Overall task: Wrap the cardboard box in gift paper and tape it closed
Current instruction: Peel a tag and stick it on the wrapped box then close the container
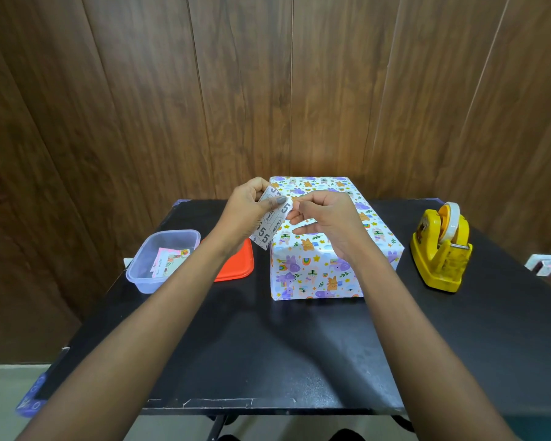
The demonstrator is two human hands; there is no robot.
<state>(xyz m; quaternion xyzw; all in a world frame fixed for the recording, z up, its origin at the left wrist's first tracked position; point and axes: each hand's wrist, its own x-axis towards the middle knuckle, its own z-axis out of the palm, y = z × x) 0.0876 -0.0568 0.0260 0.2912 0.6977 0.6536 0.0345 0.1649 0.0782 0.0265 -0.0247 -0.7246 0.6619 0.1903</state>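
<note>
A clear plastic tub holding cards and a flat orange plastic lid lie left of the rectangular box wrapped in white cartoon-print gift paper, centred on the black table. Above the box's left edge, the left hand curls its fingers round a white label sheet printed with 5s; the right hand pinches its edge between thumb and forefinger. A yellow tape dispenser stands right of the box.

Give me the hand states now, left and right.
Left hand: holds the printed label strip.
Right hand: thumb and forefinger pinch the same strip at its right edge.
</note>
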